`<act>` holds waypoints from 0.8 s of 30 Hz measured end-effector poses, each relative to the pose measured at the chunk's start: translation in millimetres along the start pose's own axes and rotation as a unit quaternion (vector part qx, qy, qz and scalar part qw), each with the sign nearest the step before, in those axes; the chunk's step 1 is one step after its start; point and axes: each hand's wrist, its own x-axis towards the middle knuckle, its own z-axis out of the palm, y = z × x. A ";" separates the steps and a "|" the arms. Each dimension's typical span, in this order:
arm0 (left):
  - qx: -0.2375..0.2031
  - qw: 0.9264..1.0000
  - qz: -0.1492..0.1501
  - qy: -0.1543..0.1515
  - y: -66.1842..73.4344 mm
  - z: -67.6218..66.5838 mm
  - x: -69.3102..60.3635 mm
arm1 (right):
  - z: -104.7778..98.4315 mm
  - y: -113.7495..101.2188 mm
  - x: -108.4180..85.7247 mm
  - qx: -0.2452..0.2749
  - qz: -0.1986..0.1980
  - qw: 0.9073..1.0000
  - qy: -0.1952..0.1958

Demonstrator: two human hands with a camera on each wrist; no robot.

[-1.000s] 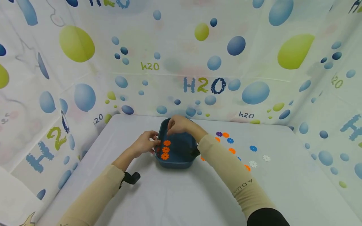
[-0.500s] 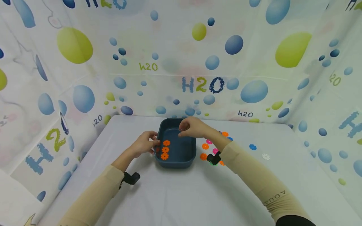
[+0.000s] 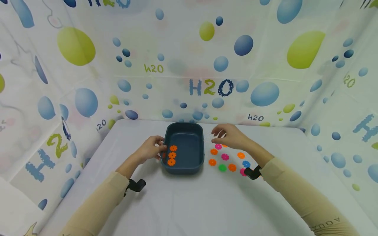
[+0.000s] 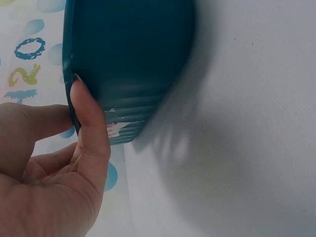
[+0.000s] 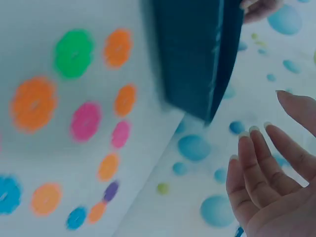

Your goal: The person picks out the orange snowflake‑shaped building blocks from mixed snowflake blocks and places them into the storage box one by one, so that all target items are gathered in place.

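Note:
A dark blue rectangular bin (image 3: 183,169) stands on the table, with three orange flower-shaped discs (image 3: 172,155) in a row along the left of its floor. My left hand (image 3: 149,149) holds the bin's left rim; in the left wrist view its thumb and fingers pinch the edge of the bin (image 4: 128,44). To the right of the bin, my right hand (image 3: 231,136) hovers above the far part of the loose discs. Its fingers are loosely bent and apart in the right wrist view, with nothing between them.
Several loose discs lie right of the bin, among them a pink disc (image 3: 225,157), a green disc (image 3: 222,167) and a blue disc (image 3: 246,164). The right forearm hides part of this group. Behind the white table (image 3: 177,203) hangs a patterned curtain (image 3: 177,39).
My right hand has moved right, from over the bin to above the loose discs, and its fingers have spread. The left hand has stayed on the rim.

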 end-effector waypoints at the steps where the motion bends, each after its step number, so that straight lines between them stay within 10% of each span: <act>1: -0.001 1.000 0.000 -0.001 0.2 0.2 -0.5 | -2.7 4.6 -5.2 -0.003 0.007 1.000 0.001; 24: 0.005 1.000 -0.001 0.002 -0.6 0.9 -0.4 | -37.2 91.2 -99.4 -0.023 0.102 0.993 -0.058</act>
